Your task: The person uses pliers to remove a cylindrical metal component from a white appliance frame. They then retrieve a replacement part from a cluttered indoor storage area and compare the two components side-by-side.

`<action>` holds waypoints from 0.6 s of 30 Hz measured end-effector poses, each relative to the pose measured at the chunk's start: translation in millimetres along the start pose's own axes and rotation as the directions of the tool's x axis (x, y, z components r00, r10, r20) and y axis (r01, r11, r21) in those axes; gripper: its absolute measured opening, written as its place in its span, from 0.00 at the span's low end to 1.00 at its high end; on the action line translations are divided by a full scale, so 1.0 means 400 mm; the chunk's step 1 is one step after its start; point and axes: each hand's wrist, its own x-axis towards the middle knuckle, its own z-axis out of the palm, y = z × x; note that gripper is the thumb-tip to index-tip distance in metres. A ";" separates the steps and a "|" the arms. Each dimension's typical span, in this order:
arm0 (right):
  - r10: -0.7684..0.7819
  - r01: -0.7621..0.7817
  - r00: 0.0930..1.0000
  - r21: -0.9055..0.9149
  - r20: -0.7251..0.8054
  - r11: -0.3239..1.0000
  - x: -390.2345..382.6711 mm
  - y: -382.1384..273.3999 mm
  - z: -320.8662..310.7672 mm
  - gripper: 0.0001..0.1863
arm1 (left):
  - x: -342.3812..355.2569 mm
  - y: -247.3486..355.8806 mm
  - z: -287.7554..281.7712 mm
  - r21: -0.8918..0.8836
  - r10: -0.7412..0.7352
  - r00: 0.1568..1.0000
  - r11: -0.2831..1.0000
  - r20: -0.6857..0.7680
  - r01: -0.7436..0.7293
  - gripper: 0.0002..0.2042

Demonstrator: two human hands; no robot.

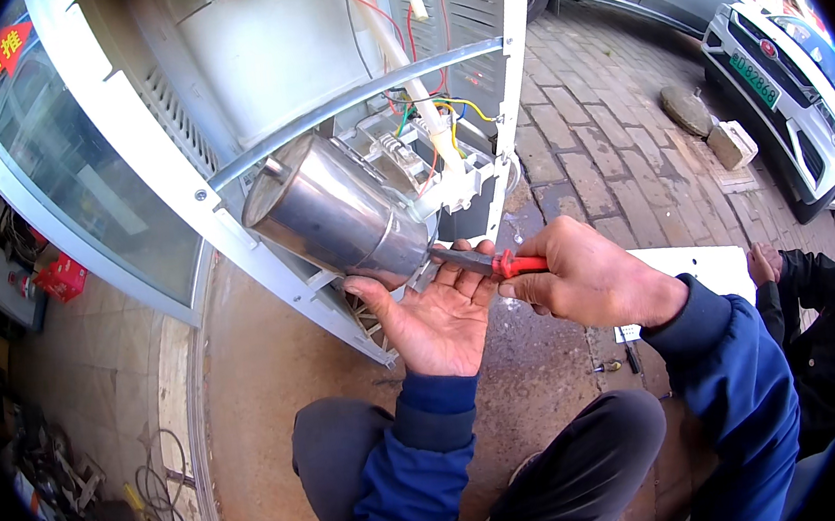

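Note:
A shiny steel tank (327, 209), cylindrical, lies tilted in the lower part of an open white cabinet (284, 278). My left hand (434, 324) is palm up below the tank's near end, its thumb and fingers spread; the thumb is at the tank's lower side. In my right hand (590, 274) is a red-handled tool (518, 265) with a dark grey, tapering shank. Its tip reaches the tank's near end, above my left fingers. I cannot tell from this side whether it is a screwdriver or pliers. What the tip touches is too small to make out.
A curved metal crossbar (362, 97), white tubes (397, 46) and coloured wires sit above the tank. A glass door (92, 171) stands left. Right are a white panel (705, 268), a dark-sleeved person (808, 293), small parts (632, 355) on the ground, and parked cars (774, 96).

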 end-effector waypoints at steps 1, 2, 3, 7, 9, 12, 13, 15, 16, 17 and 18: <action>-0.005 0.005 1.000 0.009 -0.010 1.000 -0.003 0.003 0.005 0.12 | -0.001 0.003 -0.004 -0.017 -0.030 0.999 0.999 0.024 0.030 0.52; -0.008 0.008 1.000 0.018 -0.021 1.000 -0.006 0.005 0.008 0.12 | -0.003 0.003 -0.006 -0.017 -0.030 0.999 0.999 0.015 0.030 0.52; -0.009 0.009 1.000 0.012 -0.023 1.000 -0.006 0.002 0.011 0.12 | -0.004 0.005 -0.008 -0.017 -0.027 1.000 0.999 0.006 0.027 0.52; 0.030 -0.030 0.999 -0.004 -0.030 1.000 -0.006 -0.006 0.016 0.13 | 0.007 -0.001 -0.015 -0.040 -0.030 0.999 0.999 0.017 0.031 0.52; 0.035 -0.035 0.999 -0.005 -0.041 0.999 -0.008 -0.004 0.018 0.13 | 0.023 -0.010 -0.044 -0.051 -0.005 0.996 0.999 0.085 0.010 0.52; -0.004 0.003 0.997 -0.014 -0.073 1.000 -0.013 -0.001 0.021 0.13 | 0.041 -0.023 -0.079 -0.061 0.020 0.992 0.998 0.128 -0.012 0.53; -0.013 0.011 0.997 -0.023 -0.082 1.000 -0.013 0.000 0.020 0.13 | 0.047 -0.026 -0.088 -0.062 0.025 0.991 0.998 0.132 -0.017 0.53; -0.021 0.019 0.996 -0.025 -0.091 1.000 -0.011 0.004 0.017 0.14 | 0.058 -0.031 -0.109 -0.038 0.039 0.983 0.999 0.181 -0.033 0.54; -0.020 0.018 0.996 -0.016 -0.089 1.000 -0.009 0.008 0.015 0.14 | 0.062 -0.033 -0.115 -0.027 0.048 0.978 0.999 0.204 -0.043 0.55; -0.019 0.019 0.996 -0.008 -0.087 1.000 -0.007 0.011 0.013 0.14 | 0.065 -0.030 -0.120 -0.013 0.041 0.974 0.999 0.223 -0.039 0.55; -0.006 0.005 0.997 -0.012 -0.082 1.000 -0.007 0.006 0.012 0.14 | 0.067 -0.021 -0.117 0.004 0.035 0.970 0.999 0.239 -0.037 0.56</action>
